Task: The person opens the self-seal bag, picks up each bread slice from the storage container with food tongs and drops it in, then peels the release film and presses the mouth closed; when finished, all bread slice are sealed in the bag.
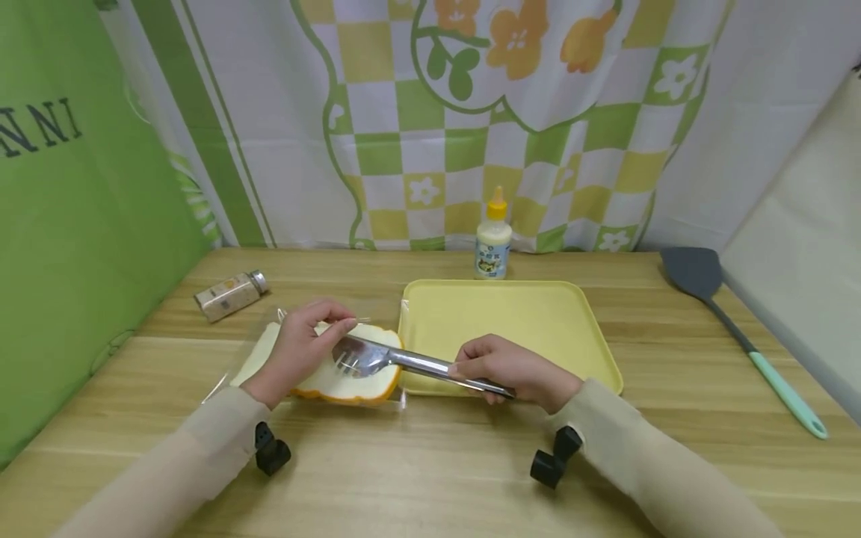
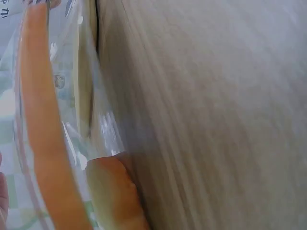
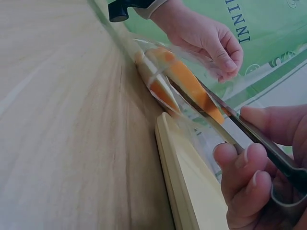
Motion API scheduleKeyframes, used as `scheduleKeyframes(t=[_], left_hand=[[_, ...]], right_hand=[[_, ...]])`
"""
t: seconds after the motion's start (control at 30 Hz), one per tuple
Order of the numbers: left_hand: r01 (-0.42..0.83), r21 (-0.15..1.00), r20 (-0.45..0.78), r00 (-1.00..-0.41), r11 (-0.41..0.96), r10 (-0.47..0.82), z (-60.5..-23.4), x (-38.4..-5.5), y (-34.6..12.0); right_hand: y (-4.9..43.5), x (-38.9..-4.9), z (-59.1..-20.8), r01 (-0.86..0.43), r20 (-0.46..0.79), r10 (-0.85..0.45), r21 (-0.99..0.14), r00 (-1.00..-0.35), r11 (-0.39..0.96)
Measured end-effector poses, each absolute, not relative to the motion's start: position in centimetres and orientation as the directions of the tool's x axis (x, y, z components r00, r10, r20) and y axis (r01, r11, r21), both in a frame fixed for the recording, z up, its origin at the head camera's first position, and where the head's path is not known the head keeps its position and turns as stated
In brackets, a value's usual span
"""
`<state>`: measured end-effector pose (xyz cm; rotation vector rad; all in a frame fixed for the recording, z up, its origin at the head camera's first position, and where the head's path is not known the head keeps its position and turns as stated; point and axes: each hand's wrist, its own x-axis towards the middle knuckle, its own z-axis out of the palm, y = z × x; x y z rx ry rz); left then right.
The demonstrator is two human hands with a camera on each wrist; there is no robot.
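Note:
At the left of the head view, toast bread slices [image 1: 373, 385] with orange crusts lie in a clear plastic bag [image 1: 217, 390]. My left hand [image 1: 303, 350] is over the bag and pinches its film between thumb and fingers. My right hand [image 1: 514, 371] grips metal tongs [image 1: 422, 364] by the handle. Their broad slotted end reaches over the bread. In the right wrist view, the upper slice [image 3: 184, 79] sits between the two tong arms, with another slice [image 3: 163, 93] below it. The left wrist view shows two crust edges [image 2: 45, 115] apart from each other.
A yellow tray [image 1: 511, 321] lies right of the bag, under the right hand. Behind it stands a squeeze bottle [image 1: 493, 246] with a yellow cap. A seasoning shaker [image 1: 231, 296] lies at the far left. A spatula [image 1: 729, 325] with a mint handle lies at the right.

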<state>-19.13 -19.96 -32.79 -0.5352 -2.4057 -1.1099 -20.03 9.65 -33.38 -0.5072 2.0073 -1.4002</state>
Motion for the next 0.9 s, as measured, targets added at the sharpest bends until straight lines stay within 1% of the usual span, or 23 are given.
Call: scheduleKeyframes(t=[0.13,0.23,0.47,0.6,0.9], left_hand=[[0.507,0.614,0.549,-0.825,0.605,0.134,-33.2,-19.1,-20.0],[0.5,0.618,0.553,-0.825,0.606,0.117,-33.4,-18.9,-20.2],[0.517,0.633,0.551,-0.824,0.576,0.134,-33.6,-18.8,-19.9],[0.541,0.626,0.576,-0.807,0.562,0.135,-33.4,-18.8,-19.3],[0.588,0.627,0.627,-0.77,0.511,0.117,-33.5,-18.7,-17.9]], right_hand=[[9.1,-20.4,-33.5,0.046,-0.298,-0.619,-0.92,-0.727,0.389],[9.0,-20.6,-33.8,0.051,-0.312,-0.626,-0.916,-0.714,0.398],[8.9,-21.1,-34.0,0.031,-0.298,-0.64,-0.919,-0.708,0.394],[8.2,-21.4,-33.9,0.009,-0.273,-0.653,-0.926,-0.707,0.377],[6.1,-21.7,-33.9,0.042,-0.274,-0.657,-0.938,-0.702,0.345]])
